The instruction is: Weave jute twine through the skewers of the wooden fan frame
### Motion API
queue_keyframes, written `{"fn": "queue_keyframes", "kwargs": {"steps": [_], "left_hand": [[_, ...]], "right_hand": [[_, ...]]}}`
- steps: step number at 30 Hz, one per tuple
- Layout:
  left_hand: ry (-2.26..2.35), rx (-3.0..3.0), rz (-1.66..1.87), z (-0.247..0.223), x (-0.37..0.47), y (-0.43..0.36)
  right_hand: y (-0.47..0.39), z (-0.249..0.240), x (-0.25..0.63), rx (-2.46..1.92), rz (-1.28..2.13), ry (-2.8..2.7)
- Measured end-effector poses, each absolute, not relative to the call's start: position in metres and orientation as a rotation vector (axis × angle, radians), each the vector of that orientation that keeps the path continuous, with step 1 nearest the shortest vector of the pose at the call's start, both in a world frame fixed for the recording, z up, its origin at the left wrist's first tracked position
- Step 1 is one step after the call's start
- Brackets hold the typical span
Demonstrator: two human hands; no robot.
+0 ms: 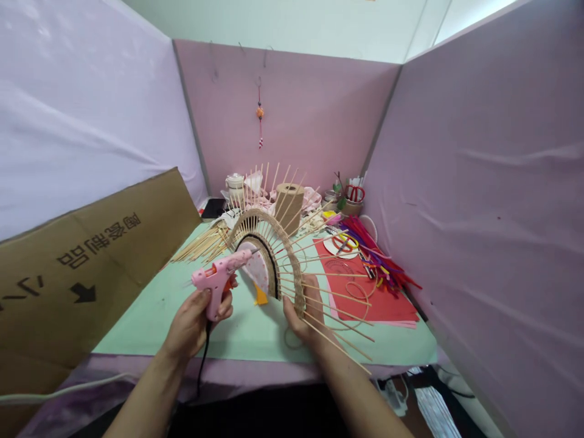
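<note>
My left hand (194, 319) is wrapped round the handle of a pink hot glue gun (221, 274), whose nozzle points up and right. Between thumb and fingers, my right hand (310, 313) grips the lower right end of a woven half-circle fan (294, 267). Thin wooden sticks fan outward through its braided twine band. A black strip and a pale, dotted half-disc (255, 267) form its inner part. The glue gun's nozzle lies in front of that half-disc; whether it touches cannot be made out. An orange piece (260, 295) shows below the half-disc.
Loose sticks (205, 242) lie at the back left, beside a large cardboard sheet (114, 255). A brown twine roll (289, 204) stands behind the fan. Red paper (365, 298), colourful pipe cleaners (378, 258) and red scissors (355, 193) are at the right. Pink partitions enclose the table.
</note>
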State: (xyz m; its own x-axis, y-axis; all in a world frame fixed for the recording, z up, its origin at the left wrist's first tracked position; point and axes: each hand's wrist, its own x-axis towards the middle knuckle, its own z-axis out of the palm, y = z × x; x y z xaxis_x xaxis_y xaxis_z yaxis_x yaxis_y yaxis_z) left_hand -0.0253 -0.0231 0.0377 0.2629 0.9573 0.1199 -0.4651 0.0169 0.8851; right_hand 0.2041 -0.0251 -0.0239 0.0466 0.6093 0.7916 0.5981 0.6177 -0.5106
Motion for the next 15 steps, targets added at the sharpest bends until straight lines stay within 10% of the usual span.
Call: {"fn": "queue_keyframes", "kwargs": {"steps": [15], "left_hand": [[0.458, 1.048, 1.101, 0.041, -0.010, -0.027]], "right_hand": [[-0.032, -0.017, 0.199, -1.049, -0.027, -1.634]]}}
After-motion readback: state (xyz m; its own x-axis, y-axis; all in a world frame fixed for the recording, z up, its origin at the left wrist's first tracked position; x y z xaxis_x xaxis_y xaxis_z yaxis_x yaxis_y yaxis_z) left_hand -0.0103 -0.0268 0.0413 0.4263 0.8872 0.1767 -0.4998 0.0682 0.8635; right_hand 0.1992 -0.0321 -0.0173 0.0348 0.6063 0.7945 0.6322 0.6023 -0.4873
